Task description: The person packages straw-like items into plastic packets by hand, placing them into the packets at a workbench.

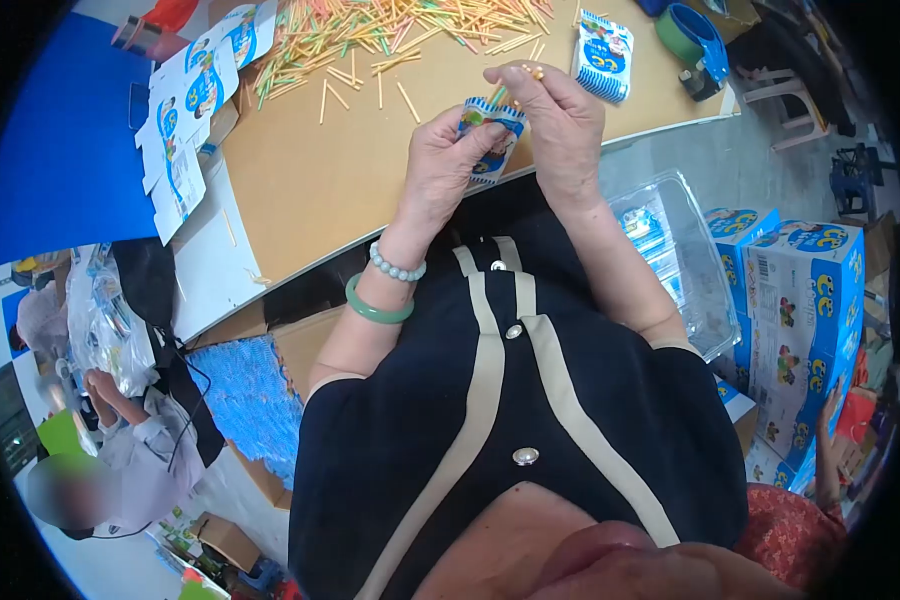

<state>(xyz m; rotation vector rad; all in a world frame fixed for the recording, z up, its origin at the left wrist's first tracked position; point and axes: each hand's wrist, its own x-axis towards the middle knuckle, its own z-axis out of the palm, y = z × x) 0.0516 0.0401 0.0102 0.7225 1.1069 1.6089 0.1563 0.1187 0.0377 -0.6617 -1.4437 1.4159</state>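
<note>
My left hand grips a small blue-and-white printed packet near the table's front edge, with the thumb across its front. The packet's top faces my right hand, which is closed in a pinch on thin coloured sticks. Their lower ends are at the packet's mouth, and pale ends show above my fingers. How many I hold is hidden by the fingers. A full-looking packet of the same print lies on the table just beyond my right hand. A large heap of similar sticks spreads across the table's far side.
Flattened printed cartons lie at the table's left. A green-and-blue tape dispenser stands at the right corner. Below right are a clear plastic bin with packets and stacked printed boxes. Other people work at lower left and right.
</note>
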